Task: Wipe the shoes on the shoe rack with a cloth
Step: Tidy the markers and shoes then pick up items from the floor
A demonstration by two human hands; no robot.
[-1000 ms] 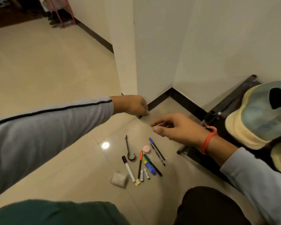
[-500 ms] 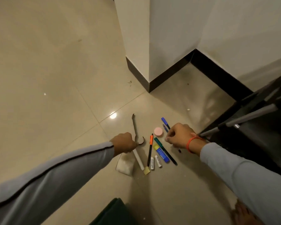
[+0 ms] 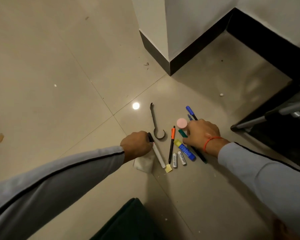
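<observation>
Down on the floor tiles [image 3: 59, 70], the left hand [image 3: 136, 144] pinches a white marker [image 3: 157, 153] above the limp, light cloth [image 3: 144, 164]. Its loose edge looks easiest to grab. The right hand [image 3: 202, 134] curls onto a green pen [image 3: 183, 133].

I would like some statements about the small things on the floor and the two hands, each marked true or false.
1. The left hand touches the white marker at its black cap. True.
2. The pink round disc lies on the shoe rack. False: it lies on the floor.
3. Two white batteries lie side by side. True.
4. The right hand holds the metal hook. False: the hook lies untouched between the hands.
5. The orange-clipped pen stands upright. False: it lies flat.
</observation>
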